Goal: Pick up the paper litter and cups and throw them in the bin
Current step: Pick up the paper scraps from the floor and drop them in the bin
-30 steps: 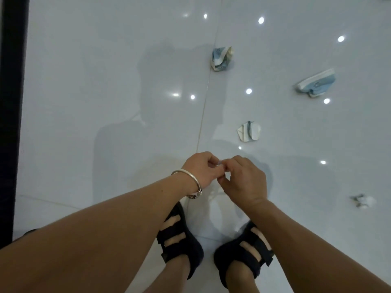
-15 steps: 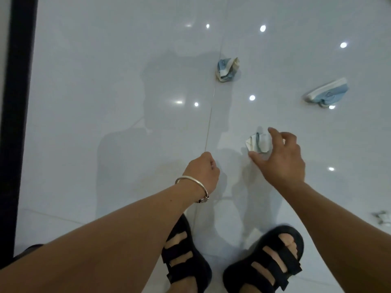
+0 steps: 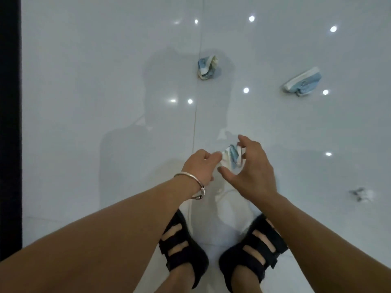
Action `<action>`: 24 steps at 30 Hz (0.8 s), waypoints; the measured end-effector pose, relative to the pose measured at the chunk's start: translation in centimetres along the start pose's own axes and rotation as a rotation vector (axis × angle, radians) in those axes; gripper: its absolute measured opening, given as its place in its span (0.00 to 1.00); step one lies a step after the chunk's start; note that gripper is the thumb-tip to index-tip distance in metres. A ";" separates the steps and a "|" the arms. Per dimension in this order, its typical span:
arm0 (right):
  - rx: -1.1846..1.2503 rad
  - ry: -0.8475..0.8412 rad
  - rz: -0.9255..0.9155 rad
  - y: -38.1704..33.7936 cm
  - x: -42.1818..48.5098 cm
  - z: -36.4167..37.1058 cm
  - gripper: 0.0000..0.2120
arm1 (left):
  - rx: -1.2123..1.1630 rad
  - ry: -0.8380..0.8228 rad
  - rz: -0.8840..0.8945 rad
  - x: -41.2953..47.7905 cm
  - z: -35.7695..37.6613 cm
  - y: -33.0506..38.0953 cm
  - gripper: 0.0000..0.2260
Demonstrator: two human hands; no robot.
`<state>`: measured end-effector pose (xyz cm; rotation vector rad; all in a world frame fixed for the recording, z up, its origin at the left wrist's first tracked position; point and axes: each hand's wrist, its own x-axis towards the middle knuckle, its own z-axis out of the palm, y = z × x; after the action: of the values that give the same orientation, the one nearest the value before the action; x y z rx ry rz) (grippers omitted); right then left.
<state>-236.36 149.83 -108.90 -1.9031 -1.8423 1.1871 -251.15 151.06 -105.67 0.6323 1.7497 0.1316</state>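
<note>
Since the earlier frame the right hand (image 3: 249, 172) has lifted one crumpled paper (image 3: 232, 158) off the floor (image 3: 105, 81) to the left hand (image 3: 198, 168). The right fingers curve around the paper. The left fingers curl against its edge, grip unclear. Three pieces lie on the floor: crushed cup (image 3: 207, 68), flattened cup (image 3: 302, 83), small wad (image 3: 361, 194).

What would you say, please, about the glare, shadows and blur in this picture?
Head view: round lamp reflections dot the glossy floor; the person's shadow falls ahead over the tiles; the nearest crumpled paper looks slightly smeared.
</note>
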 end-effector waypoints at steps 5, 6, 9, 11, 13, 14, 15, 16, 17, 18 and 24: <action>0.014 0.062 -0.149 -2.3 -2.5 -5.9 0.45 | 0.055 -0.143 0.095 -3.4 2.2 5.7 0.12; 0.007 0.087 -0.158 -2.4 -2.9 -7.0 0.44 | 0.063 -0.159 0.110 -4.0 2.6 6.4 0.12; -0.005 0.135 -0.152 -2.1 -4.4 -9.5 0.41 | 0.118 -0.191 0.152 -5.5 4.1 8.0 0.11; 0.004 0.133 -0.109 -1.3 -5.6 -10.7 0.41 | 0.177 -0.224 0.159 -6.4 5.6 8.6 0.11; 0.037 0.111 -0.033 0.2 -6.9 -11.7 0.44 | 0.242 -0.249 0.154 -7.0 7.4 8.9 0.12; 0.068 0.093 0.014 1.2 -7.6 -12.0 0.46 | 0.272 -0.259 0.148 -7.3 8.4 9.0 0.11; 0.098 0.074 0.064 2.5 -8.3 -12.4 0.47 | 0.302 -0.264 0.140 -7.4 9.4 9.0 0.11; 0.115 0.060 0.112 4.0 -9.0 -12.6 0.48 | 0.332 -0.262 0.131 -7.6 10.3 8.9 0.10; 0.108 0.052 0.160 5.7 -9.7 -12.9 0.47 | 0.362 -0.256 0.122 -7.6 11.0 8.9 0.10; 0.072 0.045 0.215 7.6 -10.4 -13.2 0.46 | 0.395 -0.249 0.114 -7.4 11.5 8.8 0.10; -0.254 0.018 0.646 19.8 -11.7 -16.4 0.37 | 0.550 -0.181 0.093 -4.0 13.7 8.6 0.11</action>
<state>-209.46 141.42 -107.16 -2.7729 -1.4559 1.1193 -234.97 153.12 -102.57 1.0877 1.5810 -0.3457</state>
